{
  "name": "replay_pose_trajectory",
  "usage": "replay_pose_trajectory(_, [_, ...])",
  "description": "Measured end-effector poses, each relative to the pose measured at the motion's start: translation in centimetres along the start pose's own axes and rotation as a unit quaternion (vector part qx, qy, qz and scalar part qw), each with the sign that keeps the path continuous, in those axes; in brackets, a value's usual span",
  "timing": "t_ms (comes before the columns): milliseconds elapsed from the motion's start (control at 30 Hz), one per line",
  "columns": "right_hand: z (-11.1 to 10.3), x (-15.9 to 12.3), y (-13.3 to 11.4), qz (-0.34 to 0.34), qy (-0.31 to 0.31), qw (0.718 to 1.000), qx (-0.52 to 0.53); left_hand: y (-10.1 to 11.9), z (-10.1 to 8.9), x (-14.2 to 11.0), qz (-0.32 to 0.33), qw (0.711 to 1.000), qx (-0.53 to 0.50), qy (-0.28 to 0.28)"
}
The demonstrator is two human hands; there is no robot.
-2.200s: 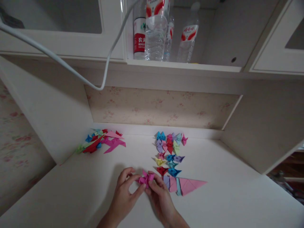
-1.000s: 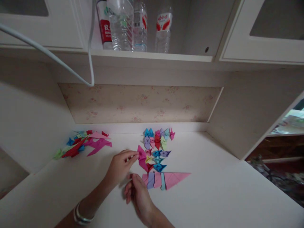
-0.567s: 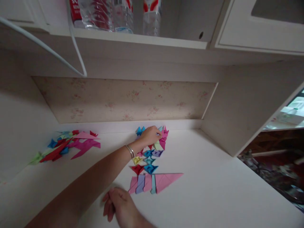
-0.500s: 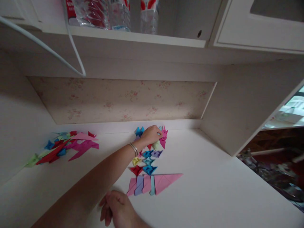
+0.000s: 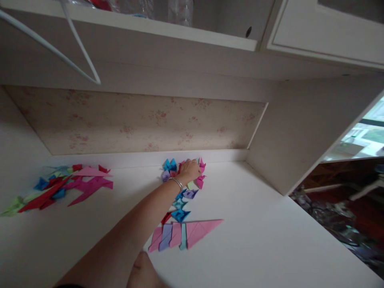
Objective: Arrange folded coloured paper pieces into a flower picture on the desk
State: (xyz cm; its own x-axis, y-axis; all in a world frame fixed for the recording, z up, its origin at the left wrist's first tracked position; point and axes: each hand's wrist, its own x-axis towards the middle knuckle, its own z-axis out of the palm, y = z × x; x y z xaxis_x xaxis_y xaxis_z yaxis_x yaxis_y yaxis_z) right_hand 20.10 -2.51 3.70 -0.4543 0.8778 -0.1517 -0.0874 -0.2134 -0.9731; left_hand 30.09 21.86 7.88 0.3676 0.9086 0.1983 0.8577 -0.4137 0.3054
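Observation:
My left hand (image 5: 189, 170) reaches to the back of the white desk, over a block of small folded paper pieces. Its fingers are curled closed at a magenta origami piece (image 5: 200, 181) at the block's right edge. Another magenta origami piece (image 5: 201, 165) stands just behind it. Blue origami (image 5: 170, 165) and a lilac piece (image 5: 165, 176) show left of the hand; others are covered by it. My right hand (image 5: 144, 274) is low at the bottom edge, its fingers hidden behind my left forearm.
Nearer rows hold a lilac piece (image 5: 190, 194) and a blue piece (image 5: 180, 215). A row of flat folded papers ends in a pink triangle (image 5: 201, 231). A mixed origami pile (image 5: 87, 182) lies at left. A white cable (image 5: 79, 46) hangs below the shelf (image 5: 210, 38).
My left hand has carried the magenta origami piece from in front of me to the back right of the block. My right hand has let go of it and dropped toward the bottom edge.

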Motion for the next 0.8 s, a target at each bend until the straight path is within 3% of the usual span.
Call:
replay_pose_trajectory(133, [-0.2,-1.1,-1.3,0.073,0.07,0.994,-0.035,-0.4,-0.2,-0.2,-0.016,1.0,0.009,-0.019])
replay_pose_trajectory(267, [0.0,-0.8,-0.7,0.088,0.096,0.99,-0.058,-0.8,-1.0,-0.3,-0.005,0.999,0.005,-0.035])
replay_pose_trajectory(500, [0.4,1.4,2.8,0.012,0.016,0.999,0.028,-0.5,-3.9,-1.8,0.052,0.998,-0.037,0.008])
replay_pose_trajectory(600, [0.4,1.8,3.5,-0.001,0.011,0.999,0.035,-0.9,-5.7,-4.5,0.074,0.995,-0.059,0.039])
replay_pose_trajectory(700, [0.2,1.7,3.4,-0.016,-0.001,0.999,0.04,-2.5,-7.2,-9.1,0.073,0.991,-0.093,0.061])
replay_pose_trajectory(800, [0.1,1.5,3.1,-0.013,-0.008,0.998,0.054,-5.6,-7.9,-15.1,-0.003,0.967,-0.245,0.068])
